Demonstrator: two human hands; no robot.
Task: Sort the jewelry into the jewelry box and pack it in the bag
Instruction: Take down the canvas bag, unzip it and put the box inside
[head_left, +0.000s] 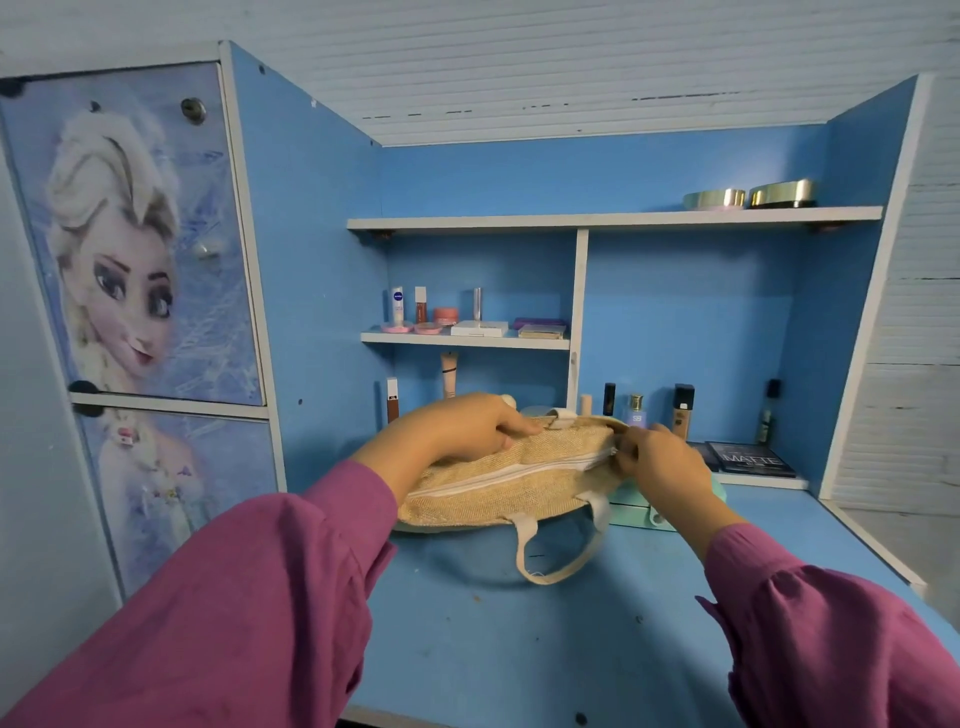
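A child's bedroom or dressing corner in a home, seen at a blue laminate vanity desk with white-edged built-in shelves. The cupboard door on the left carries a printed cartoon ice-princess picture, a domestic, child-oriented finish. Cosmetics mark the use of the place: a lip-balm stick, small pots and flat compacts on the middle shelf, foundation and perfume bottles standing along the desk's back, an eyeshadow palette, and two gold-rimmed round tins on the top shelf. White ribbed panelling forms the wall behind.
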